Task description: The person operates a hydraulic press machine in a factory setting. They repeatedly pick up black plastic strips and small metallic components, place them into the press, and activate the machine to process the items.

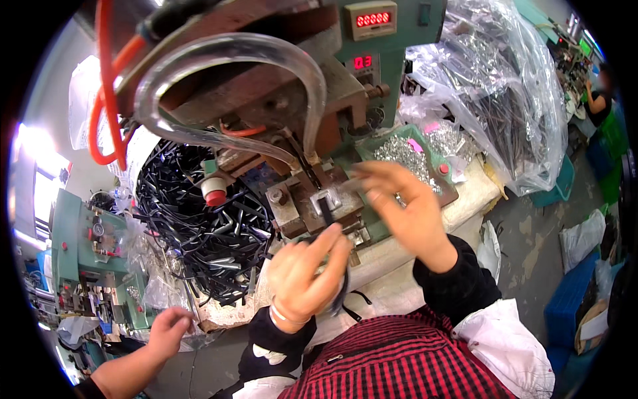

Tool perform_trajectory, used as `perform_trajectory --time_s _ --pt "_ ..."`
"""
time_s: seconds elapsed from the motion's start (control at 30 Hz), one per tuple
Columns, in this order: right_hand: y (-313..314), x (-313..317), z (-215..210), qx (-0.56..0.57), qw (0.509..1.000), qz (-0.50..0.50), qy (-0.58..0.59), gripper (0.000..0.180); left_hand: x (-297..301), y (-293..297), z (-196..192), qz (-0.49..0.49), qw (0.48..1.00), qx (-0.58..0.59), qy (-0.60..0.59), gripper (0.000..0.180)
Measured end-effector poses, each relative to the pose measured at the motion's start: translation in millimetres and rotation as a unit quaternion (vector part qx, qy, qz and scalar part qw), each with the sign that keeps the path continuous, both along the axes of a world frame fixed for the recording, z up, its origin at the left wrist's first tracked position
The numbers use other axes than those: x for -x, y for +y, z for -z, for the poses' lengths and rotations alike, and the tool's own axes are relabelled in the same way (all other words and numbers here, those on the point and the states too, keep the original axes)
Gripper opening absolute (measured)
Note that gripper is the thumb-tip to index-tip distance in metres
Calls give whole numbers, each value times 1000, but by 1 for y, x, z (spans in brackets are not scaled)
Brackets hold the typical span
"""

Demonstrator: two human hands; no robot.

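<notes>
My left hand is closed in a pinch on a black strap. The strap's far end lies at a small silver metal frame on the steel die block of a bench press. My right hand is just right of the die, its fingers stretched toward it and slightly blurred. I make out nothing in them. More dark strap hangs below my left hand, partly hidden by it. A clear plastic hose loops above the die.
A large heap of black straps lies left of the press, beside a red push button. On the right, a green tray holds small silver parts, with a clear plastic bag behind. Another person's hand reaches in at lower left.
</notes>
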State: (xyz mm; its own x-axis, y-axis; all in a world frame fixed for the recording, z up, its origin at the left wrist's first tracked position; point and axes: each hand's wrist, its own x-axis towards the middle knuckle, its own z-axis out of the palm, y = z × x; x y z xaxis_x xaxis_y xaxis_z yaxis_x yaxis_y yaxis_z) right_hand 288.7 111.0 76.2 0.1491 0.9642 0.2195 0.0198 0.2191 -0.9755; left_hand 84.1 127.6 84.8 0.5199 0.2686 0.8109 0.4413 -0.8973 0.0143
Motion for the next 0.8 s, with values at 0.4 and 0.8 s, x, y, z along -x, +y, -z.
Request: perform_trajectory --time_s 0.4,0.8 --pt "33 -72 70 -52 876 297 -376 11 -5 14 14 24 999 -28 -32 24" --pt "17 -69 77 -55 917 286 -273 15 39 -16 0 18 991 130 32 32"
